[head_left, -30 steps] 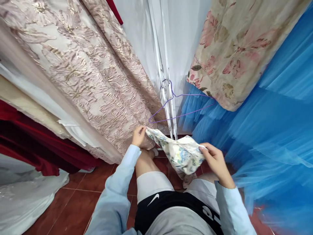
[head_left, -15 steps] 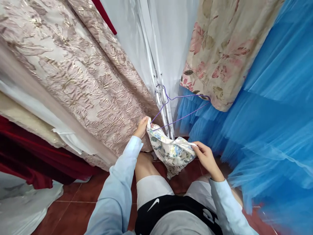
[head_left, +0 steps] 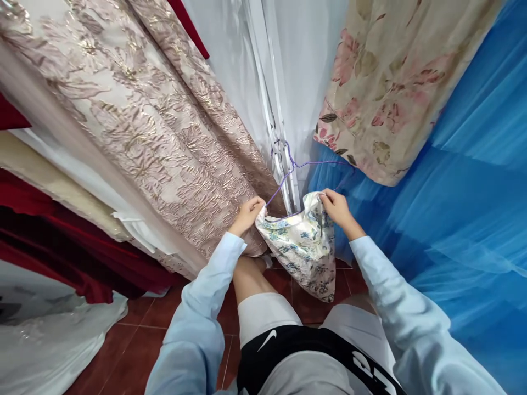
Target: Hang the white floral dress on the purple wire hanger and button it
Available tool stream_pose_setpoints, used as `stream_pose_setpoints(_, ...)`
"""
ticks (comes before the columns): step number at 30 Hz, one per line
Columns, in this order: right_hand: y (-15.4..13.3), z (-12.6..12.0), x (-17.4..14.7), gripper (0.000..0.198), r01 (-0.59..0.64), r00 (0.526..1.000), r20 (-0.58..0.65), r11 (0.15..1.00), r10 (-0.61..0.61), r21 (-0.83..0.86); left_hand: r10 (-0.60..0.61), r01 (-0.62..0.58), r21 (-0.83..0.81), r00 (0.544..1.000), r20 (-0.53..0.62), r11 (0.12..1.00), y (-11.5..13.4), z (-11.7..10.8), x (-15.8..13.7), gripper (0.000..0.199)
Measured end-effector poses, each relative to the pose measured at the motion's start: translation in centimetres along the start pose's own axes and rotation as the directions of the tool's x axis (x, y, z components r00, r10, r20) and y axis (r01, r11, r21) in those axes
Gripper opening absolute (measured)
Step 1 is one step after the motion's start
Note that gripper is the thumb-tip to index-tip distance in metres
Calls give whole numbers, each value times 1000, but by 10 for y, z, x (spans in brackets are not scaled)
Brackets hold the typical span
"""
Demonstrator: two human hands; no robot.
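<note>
At the frame's centre, a person is stretching a floral garment (head_left: pixel 302 244) toward a purple hanger (head_left: pixel 288 175) hooked on a white rack (head_left: pixel 280 148). Left hand (head_left: pixel 248 214) and right hand (head_left: pixel 335 206) are each pinching a top corner, fingers clamped on cloth. The thin wire could be swinging aside or unhooking, dropping the garment onto the floor (head_left: pixel 135 345).

Purple hanger (head_left: pixel 288 174): lower bar and rt shoulder hidden behind floral cloth (head_left: pixel 302 247) and right hand (head_left: pixel 335 208). Hook attachment on white rail (head_left: pixel 274 109) too small to resolve (rail top cropped).
</note>
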State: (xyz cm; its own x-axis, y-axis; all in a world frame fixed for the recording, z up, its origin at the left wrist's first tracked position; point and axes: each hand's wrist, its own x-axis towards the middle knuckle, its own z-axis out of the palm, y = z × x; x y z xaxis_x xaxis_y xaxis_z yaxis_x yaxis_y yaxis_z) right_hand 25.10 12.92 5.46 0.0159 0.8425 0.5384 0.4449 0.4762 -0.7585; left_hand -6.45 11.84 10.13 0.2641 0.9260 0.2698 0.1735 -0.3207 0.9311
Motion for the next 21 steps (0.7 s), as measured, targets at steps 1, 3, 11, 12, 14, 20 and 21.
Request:
stream_pose_setpoints(1,-2,7,-5,28,-10,999,34,1000,11,-29,45,-44,82,999,-13,996,5,1,1,41)
stream_pose_setpoints(3,-8,19,-16,28,-17,997,72,998,21,-56,159,-133,214,982,-105,968,15,0,5,37)
stream_pose_setpoints(11,-35,44,-34,28,-46,997,64,997,50,-65,429,-312,410,873,-233,857,64,-15,-4,32)
stream_pose_setpoints(12,-37,45,-35,29,-49,997,62,997,53,-53,443,-327,433,875,-198,840,74,-10,-10,32)
stream_pose_setpoints(14,-40,46,-36,30,-59,996,62,998,60,-11,466,-355,460,871,-153,814,95,1,-20,31)
stream_pose_setpoints(20,-40,33,-40,32,-55,997,54,998,54,21,509,-323,443,759,-406,836,104,-19,-16,39)
stream_pose_setpoints(21,-41,31,-40,31,-51,997,52,999,51,-3,485,-311,401,736,-473,862,95,-29,-13,42)
